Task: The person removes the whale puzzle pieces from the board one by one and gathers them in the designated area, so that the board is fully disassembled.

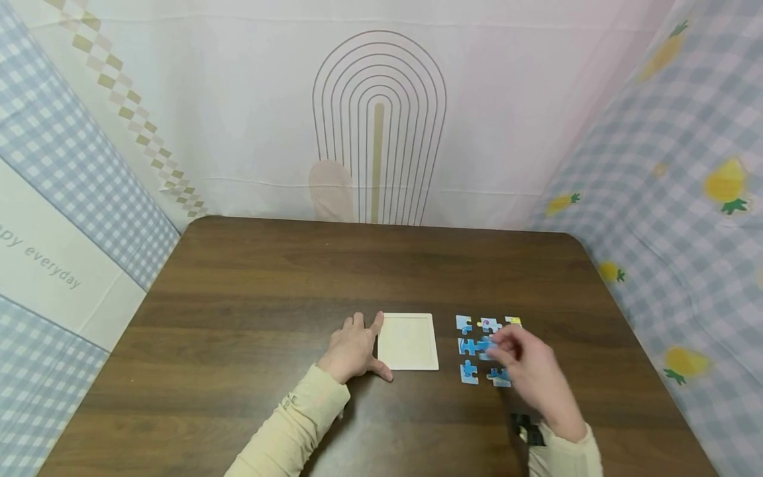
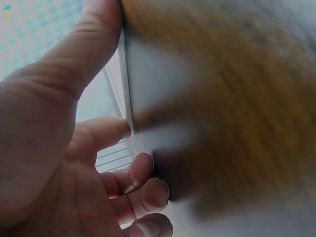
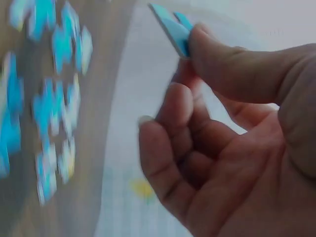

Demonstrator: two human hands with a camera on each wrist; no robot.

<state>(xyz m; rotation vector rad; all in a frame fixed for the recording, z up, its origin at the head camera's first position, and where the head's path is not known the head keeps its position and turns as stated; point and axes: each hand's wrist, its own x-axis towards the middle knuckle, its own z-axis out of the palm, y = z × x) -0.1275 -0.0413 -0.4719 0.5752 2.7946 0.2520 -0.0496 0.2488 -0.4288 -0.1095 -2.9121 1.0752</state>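
Note:
A square, pale puzzle frame lies flat on the table with no pieces inside it. Along its left side rests my left hand, thumb and index finger spread apart and touching the edge near the two corners. In the left wrist view the thumb and index finger meet the frame's thin edge. My right hand pinches a blue jigsaw piece between thumb and fingers, raised above the other pieces. Several loose blue and white jigsaw pieces lie in rough rows beneath and beside this hand, which hides some of them.
The brown wooden table carries the frame and pieces near its front middle. A white curtain hangs behind it, and checked cloths hang at both sides. A dark strap circles the right wrist.

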